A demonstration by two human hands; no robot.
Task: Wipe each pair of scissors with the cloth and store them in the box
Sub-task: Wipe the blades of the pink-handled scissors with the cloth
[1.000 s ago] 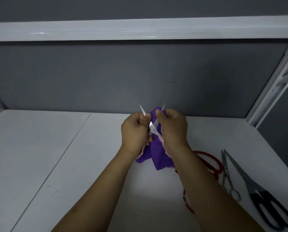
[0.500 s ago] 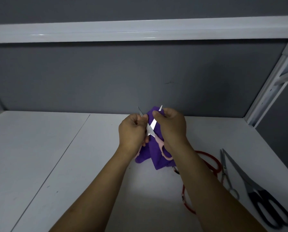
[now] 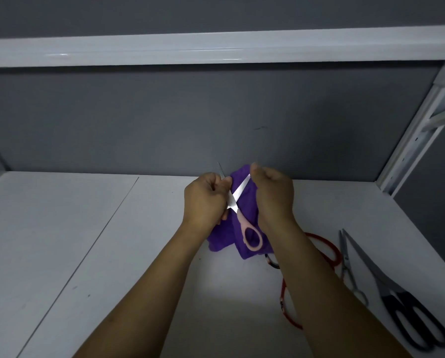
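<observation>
The pink scissors [image 3: 240, 218], blades spread, are held above the far middle of the counter [image 3: 113, 241]. The left hand [image 3: 206, 200] has its fingers clenched round one blade, while the right hand [image 3: 274, 195] has slid the purple cloth [image 3: 224, 236] up to the other blade's tip, fingers pinching it there. That blade looks wiped; the red pair [image 3: 327, 250], steel pair [image 3: 346, 264] and black pair [image 3: 407, 313] wait near right, with no box in view.

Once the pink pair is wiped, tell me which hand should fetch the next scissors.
Right, probably. The red scissors, silver scissors and black scissors all lie on the table on the side of the right hand, which pinches only the cloth; the left hand grips the pink scissors.
</observation>
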